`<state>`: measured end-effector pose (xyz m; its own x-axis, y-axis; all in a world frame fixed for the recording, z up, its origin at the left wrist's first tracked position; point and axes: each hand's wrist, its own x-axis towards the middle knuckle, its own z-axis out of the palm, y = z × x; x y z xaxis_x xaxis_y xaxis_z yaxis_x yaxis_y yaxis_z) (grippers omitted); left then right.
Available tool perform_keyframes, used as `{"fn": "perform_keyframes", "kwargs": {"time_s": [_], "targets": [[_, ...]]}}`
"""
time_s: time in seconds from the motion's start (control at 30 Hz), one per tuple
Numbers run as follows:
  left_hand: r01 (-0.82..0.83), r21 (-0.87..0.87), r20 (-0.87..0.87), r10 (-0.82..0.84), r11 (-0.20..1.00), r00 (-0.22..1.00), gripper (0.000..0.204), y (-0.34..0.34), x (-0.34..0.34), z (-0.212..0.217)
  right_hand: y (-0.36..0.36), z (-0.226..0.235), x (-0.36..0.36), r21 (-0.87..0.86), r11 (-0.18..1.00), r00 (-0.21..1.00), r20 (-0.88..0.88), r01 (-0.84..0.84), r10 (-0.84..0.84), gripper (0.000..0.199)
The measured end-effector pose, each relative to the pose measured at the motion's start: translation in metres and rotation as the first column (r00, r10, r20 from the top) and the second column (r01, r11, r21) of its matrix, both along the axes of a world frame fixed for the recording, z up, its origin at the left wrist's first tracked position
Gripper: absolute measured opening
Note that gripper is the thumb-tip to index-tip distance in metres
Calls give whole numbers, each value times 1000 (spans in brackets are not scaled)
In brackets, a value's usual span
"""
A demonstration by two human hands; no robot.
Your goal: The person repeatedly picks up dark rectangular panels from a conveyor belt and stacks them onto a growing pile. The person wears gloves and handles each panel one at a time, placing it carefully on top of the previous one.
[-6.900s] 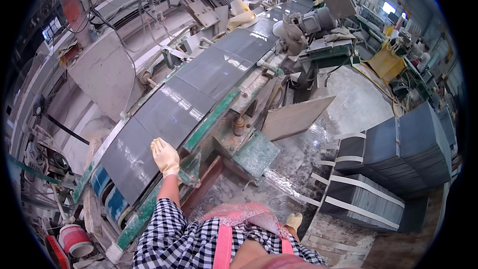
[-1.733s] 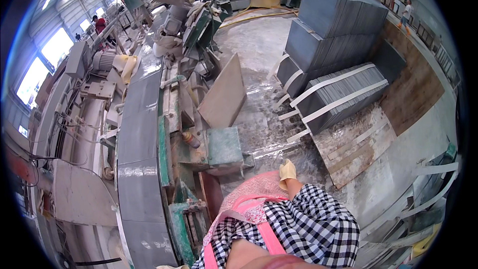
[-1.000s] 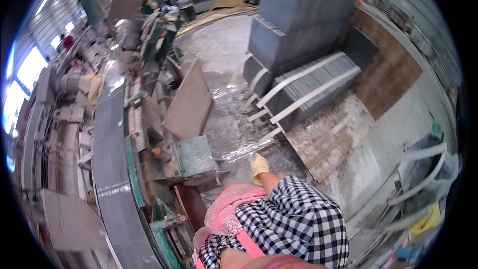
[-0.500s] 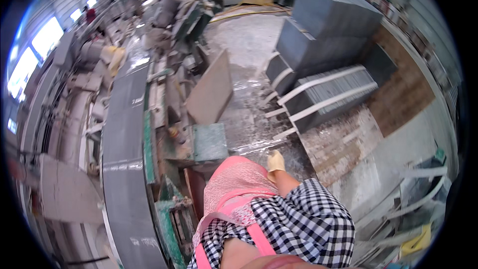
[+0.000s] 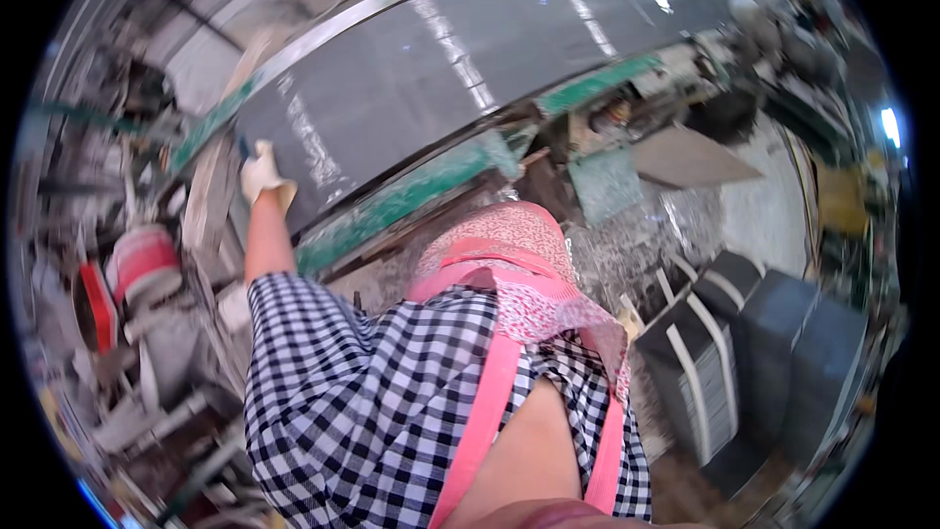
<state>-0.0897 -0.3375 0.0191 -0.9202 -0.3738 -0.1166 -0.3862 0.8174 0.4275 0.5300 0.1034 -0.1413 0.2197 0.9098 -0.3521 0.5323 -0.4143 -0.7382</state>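
Note:
My left hand (image 5: 262, 176), in a cream glove, reaches to the left end of a row of dark grey stone slabs (image 5: 382, 88) lying on a long machine bed. Its fingers look closed. A small dark bit (image 5: 244, 148) sticks out above them, too small to name. My right hand (image 5: 630, 319), also gloved in cream, shows only as a small patch beyond the edge of my pink apron (image 5: 499, 245). Its fingers are hidden, so what it holds cannot be told. The slabs look wet, with bright light streaks across them.
A green metal rail (image 5: 401, 196) runs along the bed's near side. On the right stand strapped stacks of grey slabs (image 5: 700, 372) and larger blue-grey blocks (image 5: 798, 353). A tan board (image 5: 690, 157) leans nearby. A red and white bucket (image 5: 145, 260) sits among clutter at left.
My view has turned left, so the slab row now stretches across the top. My left arm has come into view at the slab end; my right hand is now mostly covered.

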Motion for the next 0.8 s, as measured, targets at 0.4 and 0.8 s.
{"fn": "perform_keyframes", "kwargs": {"time_s": [0.4, 0.8], "targets": [[-347, 409, 70, 350, 844, 934, 75, -29, 22, 14, 2, 253, -393, 126, 639, 459, -593, -759, 661, 29], [-315, 295, 41, 317, 902, 948, 81, -78, -18, -43, -193, 226, -597, 261, 52, -9, -227, -964, 974, 38]]}}
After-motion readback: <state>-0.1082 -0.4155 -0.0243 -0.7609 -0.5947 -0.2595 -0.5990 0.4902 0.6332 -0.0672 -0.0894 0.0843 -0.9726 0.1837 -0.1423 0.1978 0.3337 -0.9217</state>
